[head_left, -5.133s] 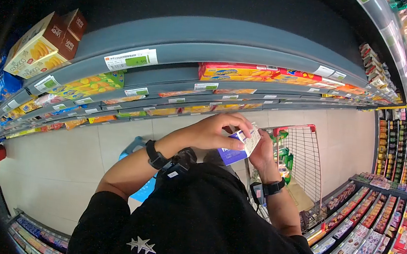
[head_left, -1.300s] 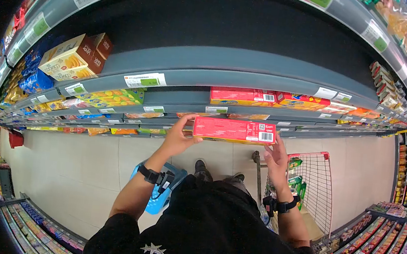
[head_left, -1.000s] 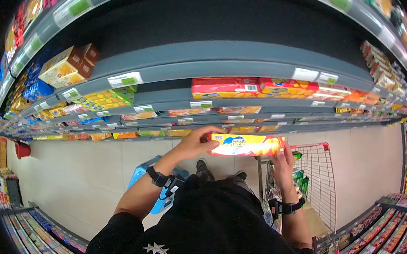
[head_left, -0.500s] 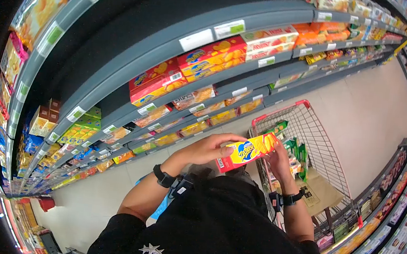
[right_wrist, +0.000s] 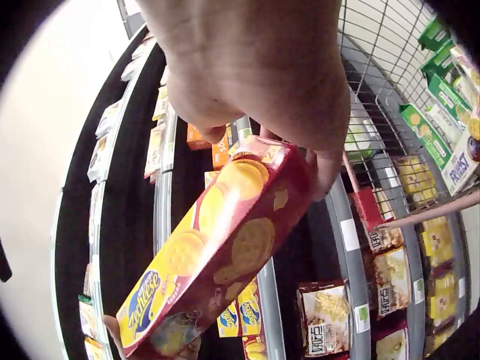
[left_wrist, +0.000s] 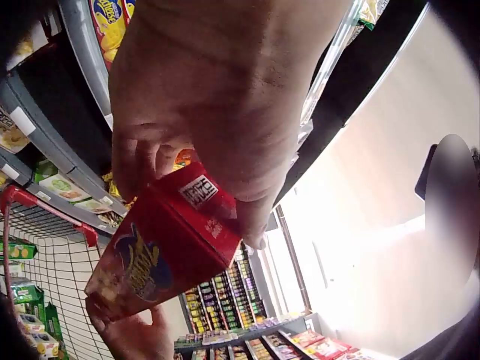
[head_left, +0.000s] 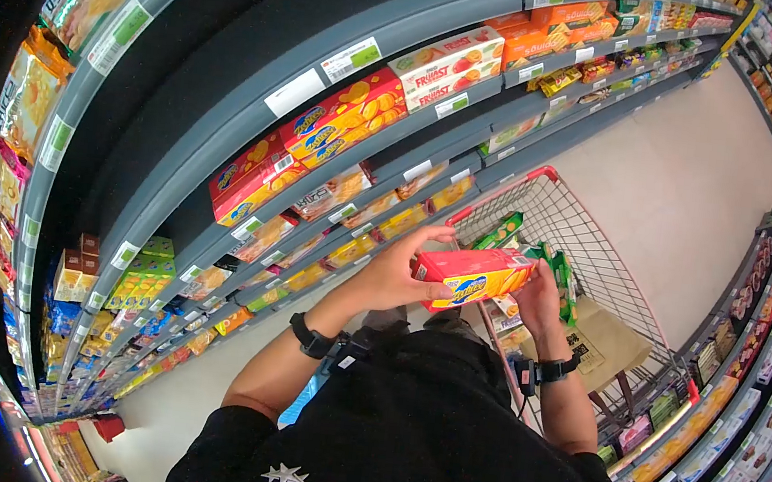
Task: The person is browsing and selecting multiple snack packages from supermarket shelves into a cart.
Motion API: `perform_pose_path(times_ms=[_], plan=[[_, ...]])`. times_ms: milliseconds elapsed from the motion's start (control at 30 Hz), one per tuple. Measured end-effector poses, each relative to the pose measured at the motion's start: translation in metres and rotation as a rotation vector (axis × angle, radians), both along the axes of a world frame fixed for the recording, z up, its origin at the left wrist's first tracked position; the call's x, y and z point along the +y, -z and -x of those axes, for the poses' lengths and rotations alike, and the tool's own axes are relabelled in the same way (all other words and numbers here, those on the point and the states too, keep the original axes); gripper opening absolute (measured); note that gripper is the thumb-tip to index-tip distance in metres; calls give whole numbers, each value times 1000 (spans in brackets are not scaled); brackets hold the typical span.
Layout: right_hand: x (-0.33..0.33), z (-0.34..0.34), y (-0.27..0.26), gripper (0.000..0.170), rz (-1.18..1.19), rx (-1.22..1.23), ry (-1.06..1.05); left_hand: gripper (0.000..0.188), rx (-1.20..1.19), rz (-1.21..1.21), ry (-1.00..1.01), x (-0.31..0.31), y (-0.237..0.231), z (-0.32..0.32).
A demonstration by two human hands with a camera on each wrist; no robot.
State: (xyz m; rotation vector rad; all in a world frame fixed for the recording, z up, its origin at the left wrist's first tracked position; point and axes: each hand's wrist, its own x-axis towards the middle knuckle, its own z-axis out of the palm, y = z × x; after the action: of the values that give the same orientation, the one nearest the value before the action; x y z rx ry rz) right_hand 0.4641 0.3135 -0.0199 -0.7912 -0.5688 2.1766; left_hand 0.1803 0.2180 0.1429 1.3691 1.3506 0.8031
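A red and yellow biscuit box (head_left: 472, 274) is held level between both hands in front of the body, close beside the cart's near side. My left hand (head_left: 402, 271) grips one end, thumb on the yellow front. At the other end my right hand (head_left: 541, 303) holds the box, fingers around the corner. In the left wrist view the box (left_wrist: 161, 240) shows its red end with a barcode patch. The right wrist view shows pictured round biscuits along the box (right_wrist: 217, 240), with the left fingers partly hidden behind its far end.
A wire shopping cart (head_left: 608, 231) stands at the right, with green packs (head_left: 561, 278) and a brown paper bag (head_left: 601, 344) in it. Along the left runs a tall shelf (head_left: 263, 68) with red biscuit boxes (head_left: 347, 115). A lower display shelf (head_left: 748, 373) curves along the right.
A blue and white box in the hands gave way to the red one. This has been turned from its plain red side to the yellow face, and the view has swung right towards the cart.
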Motion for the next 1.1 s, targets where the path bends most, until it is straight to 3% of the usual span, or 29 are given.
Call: perform_pose_path(times_ms=[167, 233, 567, 1100], plan=[[-6, -7, 15, 15, 121, -4, 110, 77, -58, -94, -103, 2, 4, -13], [-10, -1, 3, 15, 118, -32, 94, 70, 4, -154, -75, -1, -15, -18], [-12, 22, 0, 14, 110, -94, 18, 73, 130, -293, 103, -13, -20, -11], [-7, 32, -5, 13, 51, -43, -22, 66, 121, -336, 69, -25, -21, -9]])
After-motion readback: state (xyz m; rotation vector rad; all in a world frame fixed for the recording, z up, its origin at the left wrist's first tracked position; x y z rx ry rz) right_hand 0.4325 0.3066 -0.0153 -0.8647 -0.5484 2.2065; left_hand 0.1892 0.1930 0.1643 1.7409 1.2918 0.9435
